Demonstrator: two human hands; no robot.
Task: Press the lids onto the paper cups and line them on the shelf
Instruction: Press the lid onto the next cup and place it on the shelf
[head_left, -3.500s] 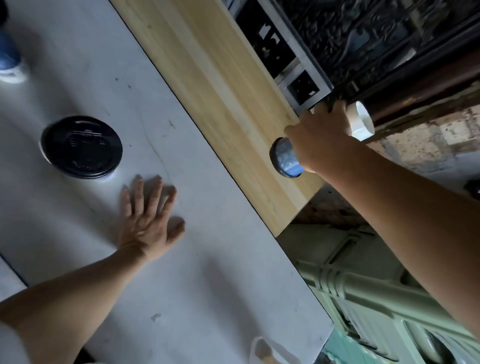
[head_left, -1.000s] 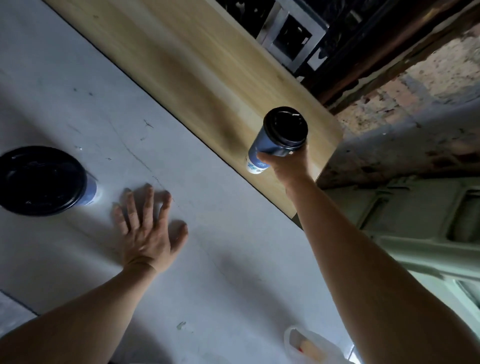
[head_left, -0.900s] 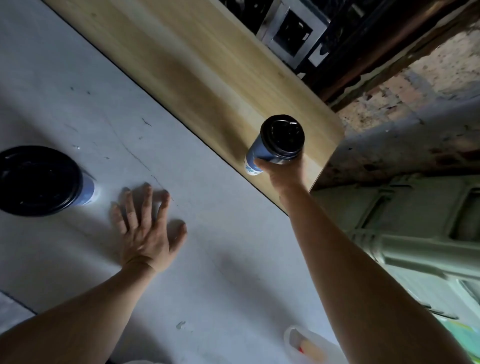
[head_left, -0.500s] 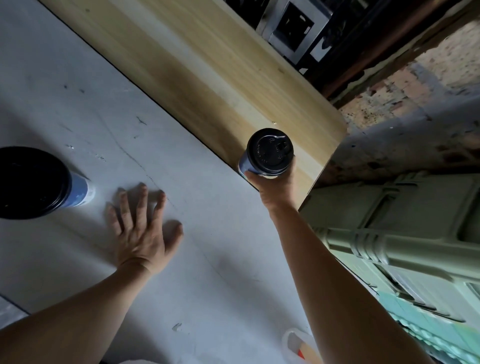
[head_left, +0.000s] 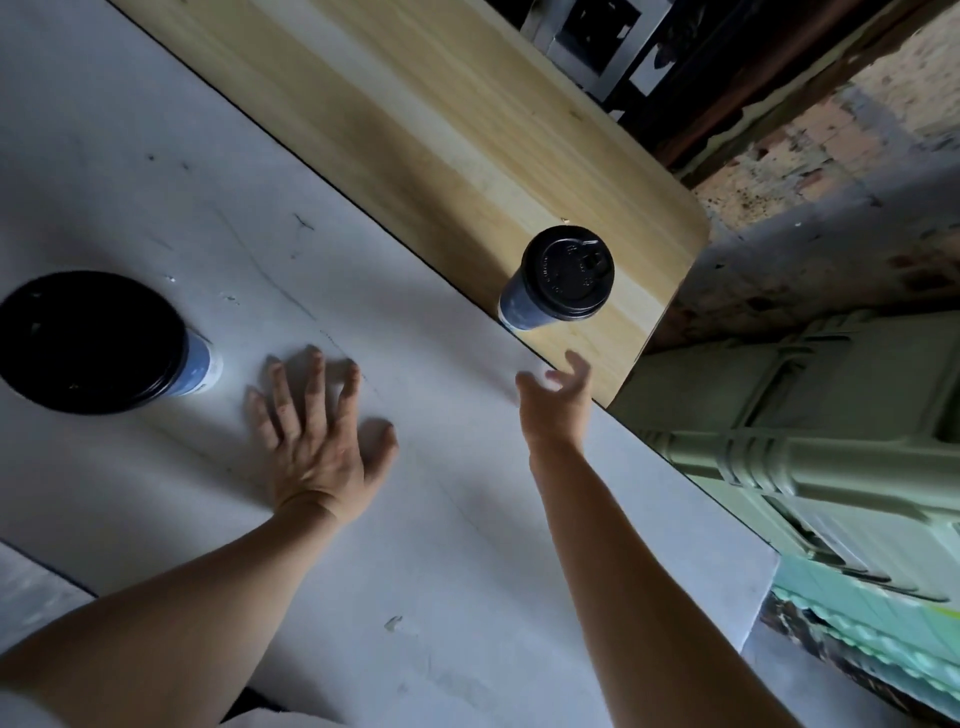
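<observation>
Lidded cup (head_left: 556, 283) stands on wooden shelf (head_left: 415, 124); right hand (head_left: 556, 402) hovers near it, grip spread and empty; left hand (head_left: 317, 431) flat on desk (head_left: 156, 182), fingers spread

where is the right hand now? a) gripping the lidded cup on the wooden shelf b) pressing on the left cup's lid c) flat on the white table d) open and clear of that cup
d, the right hand is open with a gap between its fingers and the cup standing on the shelf.
</observation>
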